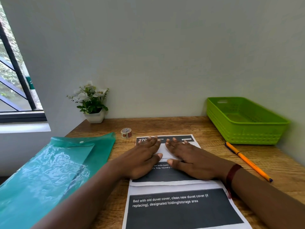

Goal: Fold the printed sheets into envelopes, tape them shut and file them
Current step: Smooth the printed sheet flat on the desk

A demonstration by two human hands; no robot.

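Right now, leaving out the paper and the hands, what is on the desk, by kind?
Folder: 1
Tape roll: 1
Pen: 1
Basket: 1
Plant: 1
Total: 5

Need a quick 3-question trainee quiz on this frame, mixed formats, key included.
1. True or false: the left hand and right hand lie flat on the printed sheet.
2. Beside the green basket lies: A scissors, B an orange pen, C a stapler.
3. Which wrist wears the dark red wristband?
Key: 1 true; 2 B; 3 right.
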